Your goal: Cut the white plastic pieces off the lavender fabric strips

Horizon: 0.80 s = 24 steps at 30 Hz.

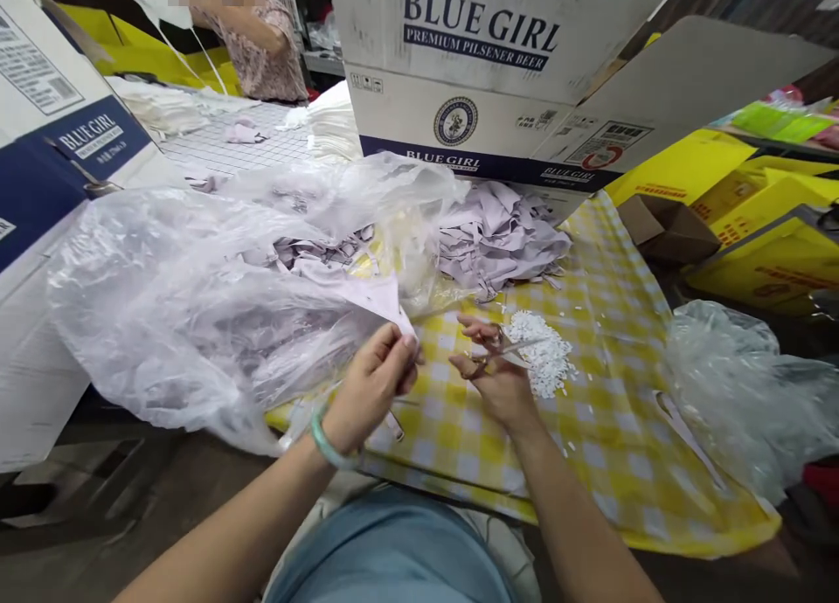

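My left hand (373, 380) pinches a pale lilac fabric piece (380, 301) by its pointed corner, over the yellow checked tablecloth (609, 411). My right hand (495, 367) grips small scissors (504, 348), whose blades point right toward a little heap of white snippets (541, 350). A jade bangle (328, 446) circles my left wrist. A big clear plastic bag (197, 306) holding more lilac pieces lies to the left of my hands. A loose pile of lilac fabric pieces (498, 236) sits just behind the scissors.
Blue Girl beer cartons stand behind (491, 70) and at the left (58, 149). Another clear bag (740, 384) lies at the right edge. Yellow boxes (766, 236) are stacked at the far right. Another person (255, 35) works at a gridded table behind.
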Motion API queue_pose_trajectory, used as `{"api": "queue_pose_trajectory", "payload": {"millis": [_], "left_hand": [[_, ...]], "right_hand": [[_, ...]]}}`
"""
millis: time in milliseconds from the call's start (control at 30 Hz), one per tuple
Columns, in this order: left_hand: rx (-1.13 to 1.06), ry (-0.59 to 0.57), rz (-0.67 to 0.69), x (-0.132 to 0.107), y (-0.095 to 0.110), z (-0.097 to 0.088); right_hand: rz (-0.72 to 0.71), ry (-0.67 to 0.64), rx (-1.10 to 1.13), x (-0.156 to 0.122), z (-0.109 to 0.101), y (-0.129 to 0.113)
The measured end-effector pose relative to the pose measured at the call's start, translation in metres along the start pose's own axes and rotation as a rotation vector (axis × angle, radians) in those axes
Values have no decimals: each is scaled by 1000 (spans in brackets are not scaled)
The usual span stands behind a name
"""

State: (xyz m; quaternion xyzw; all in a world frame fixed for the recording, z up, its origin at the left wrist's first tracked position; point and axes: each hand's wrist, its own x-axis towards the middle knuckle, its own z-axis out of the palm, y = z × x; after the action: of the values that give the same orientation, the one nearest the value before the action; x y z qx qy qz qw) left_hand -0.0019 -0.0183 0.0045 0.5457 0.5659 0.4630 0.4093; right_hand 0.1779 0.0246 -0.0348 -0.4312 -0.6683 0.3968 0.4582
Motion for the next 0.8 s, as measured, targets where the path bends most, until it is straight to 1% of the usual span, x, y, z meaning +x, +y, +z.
{"api": "queue_pose_trajectory", "payload": {"millis": [67,100,167,200,233,333,367,400,433,467,500,533,567,600,633,667,700,733,800], "left_hand": [[-281,-142,-94,-17,20,12],[-393,-201,-134,-24,28,17],[-497,-273,-181,-33,36,21],[-515,-288,-190,-35,38,22],[-530,-289,-196,-36,37,20],[-535,-238,-257,-35,28,11],[-517,-227,-286,-35,24,8],[-498,-229,-313,-35,21,6],[-489,-244,-335,-36,19,4],[-494,-270,-348,-38,18,4],[-515,-299,-355,-40,19,4],[-545,-330,-358,-42,20,6],[-579,-363,-364,-45,22,8],[-612,-395,-373,-47,24,10],[-640,-421,-381,-50,25,11],[-663,-427,-391,-52,26,12],[-679,-407,-402,-54,26,11],[-686,-366,-412,-55,26,9],[-653,-237,-399,-55,29,4]], "right_hand": [[-63,-114,153,18,7,-8],[-72,-161,200,24,11,-12],[-50,-204,259,32,13,-18],[-28,-184,274,33,11,-20],[-9,-126,290,33,7,-20],[8,155,344,27,-16,-16],[2,222,339,24,-22,-14],[-4,232,321,20,-26,-13],[-4,175,297,15,-25,-11],[0,66,278,11,-20,-10],[7,-69,273,7,-11,-9],[18,-198,286,4,2,-9],[33,-295,319,2,17,-8],[54,-332,362,2,31,-9],[82,-321,409,4,44,-10],[111,-278,454,7,53,-11],[133,-216,494,11,56,-14],[139,-141,528,16,55,-17],[108,24,565,25,38,-25]]}}
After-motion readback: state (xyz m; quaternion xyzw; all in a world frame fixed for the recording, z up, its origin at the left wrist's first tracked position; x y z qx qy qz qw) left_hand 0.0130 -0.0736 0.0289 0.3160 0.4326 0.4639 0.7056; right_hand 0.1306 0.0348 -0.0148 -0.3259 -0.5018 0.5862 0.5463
